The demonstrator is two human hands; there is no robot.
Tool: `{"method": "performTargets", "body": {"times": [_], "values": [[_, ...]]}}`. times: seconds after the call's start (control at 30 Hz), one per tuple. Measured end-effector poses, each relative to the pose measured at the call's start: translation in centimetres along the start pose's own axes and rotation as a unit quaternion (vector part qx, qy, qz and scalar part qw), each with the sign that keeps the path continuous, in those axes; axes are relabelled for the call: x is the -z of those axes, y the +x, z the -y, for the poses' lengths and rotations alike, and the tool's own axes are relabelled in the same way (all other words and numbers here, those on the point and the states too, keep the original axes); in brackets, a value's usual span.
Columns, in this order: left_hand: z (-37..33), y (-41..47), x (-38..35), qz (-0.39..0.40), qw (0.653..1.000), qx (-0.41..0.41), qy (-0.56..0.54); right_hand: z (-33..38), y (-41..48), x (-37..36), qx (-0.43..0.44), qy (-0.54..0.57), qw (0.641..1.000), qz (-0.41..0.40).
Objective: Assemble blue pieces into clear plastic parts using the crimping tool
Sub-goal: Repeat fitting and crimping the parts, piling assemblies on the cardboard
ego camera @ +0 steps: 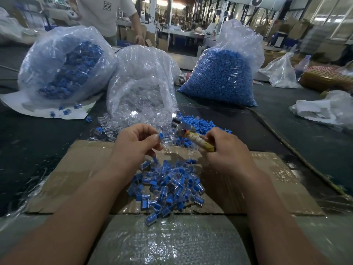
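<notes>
My left grip (137,144) pinching small blue plastic piece (160,136) atop clear plastic part (165,145), above brown cardboard sheet (86,169). Right grip (223,150) clenching tape-wrapped crimping tool (193,138), just beside. Am judging: square piece in tool's jaws before squeezing.

One head-worn wide-angle camera looks forward and down, close above the left hand (136,142) and right hand (227,150), with the table (298,142) beyond.

Matt brown cardboard (80,169), glossy clear plastic bags (141,88), bubble wrap (168,241).
</notes>
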State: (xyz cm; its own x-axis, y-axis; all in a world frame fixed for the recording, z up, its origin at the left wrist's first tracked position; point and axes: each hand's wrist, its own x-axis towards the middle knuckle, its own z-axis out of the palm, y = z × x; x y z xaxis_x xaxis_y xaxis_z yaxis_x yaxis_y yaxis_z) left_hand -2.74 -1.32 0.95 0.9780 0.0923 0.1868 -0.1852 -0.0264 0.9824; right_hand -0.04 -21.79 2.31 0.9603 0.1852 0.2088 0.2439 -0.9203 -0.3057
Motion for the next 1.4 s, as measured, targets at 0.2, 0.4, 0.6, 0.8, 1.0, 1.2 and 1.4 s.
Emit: {"method": "performTargets", "body": {"times": [0.2,0.4,0.6,0.8,1.0,1.2,1.4], "values": [[-0.1,-0.1,0.0,-0.047,0.996,-0.060,0.035,1.4,-0.6,0.0,0.078,0.105,0.991,-0.016],[-0.2,-0.2,-0.1,-0.055,0.995,-0.081,0.034,1.9,-0.8,0.1,0.084,0.109,0.990,0.029],[-0.4,-0.2,-0.2,-0.052,0.994,-0.089,0.036,1.8,-0.8,0.3,0.082,0.109,0.990,0.039],[-0.2,-0.1,-0.1,-0.038,0.993,-0.094,0.053,1.7,-0.7,0.1,0.095,0.097,0.989,0.053],[-0.1,-0.2,-0.2,-0.044,0.991,-0.103,0.076,1.8,-0.8,0.3,0.093,0.064,0.993,0.042],[-0.1,-0.5,-0.3,-0.051,0.988,-0.105,0.103,2.0,-0.9,0.5,0.077,0.061,0.994,0.049],[-0.2,-0.3,-0.2,-0.060,0.989,-0.102,0.088,2.1,-0.8,0.1,0.080,0.037,0.996,0.024]]}}
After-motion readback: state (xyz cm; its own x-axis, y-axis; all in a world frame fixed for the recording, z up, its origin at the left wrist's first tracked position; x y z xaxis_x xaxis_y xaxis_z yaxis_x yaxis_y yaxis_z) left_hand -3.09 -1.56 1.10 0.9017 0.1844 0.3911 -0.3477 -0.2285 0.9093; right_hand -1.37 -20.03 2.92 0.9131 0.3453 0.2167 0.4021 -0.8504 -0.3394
